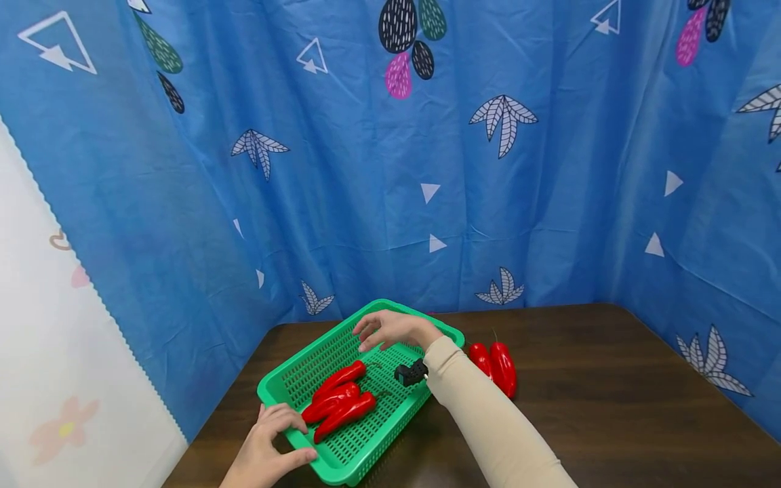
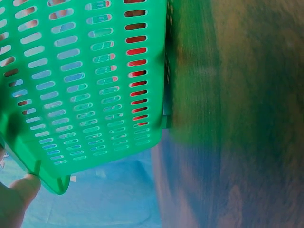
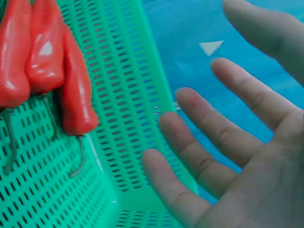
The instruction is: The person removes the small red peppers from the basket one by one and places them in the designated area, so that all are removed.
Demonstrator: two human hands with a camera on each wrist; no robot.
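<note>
Your right hand [image 1: 393,329] hung above the green plastic basket [image 1: 342,472], its fingers loosely bent, parted, and holding nothing; the three red chili peppers [image 1: 332,402] inside lay below those fingers, to the left and toward you. Their long axes ran roughly side by side, slanting from tips at the basket's near-left end to stems that pointed right, so the stem ends were the parts closest to your right hand. Your left hand [image 1: 265,444] was nearer the tips, its thumb and fingers closed on that end's rim; whether a fingertip brushed a pepper you could not tell. Two more red chili peppers [image 1: 503,369] lay on the dark worktop [image 1: 610,386] just beside the basket's right side, stems away from you (your right sleeve [image 1: 488,420] may have covered some of their length). The right wrist view showed what the head view did not: the bare palm, with fingers well spread and apart from all three stems. The left wrist view gave the slotted outside of the basket instead, with red glimpsed through the row nearest the worktop.
</note>
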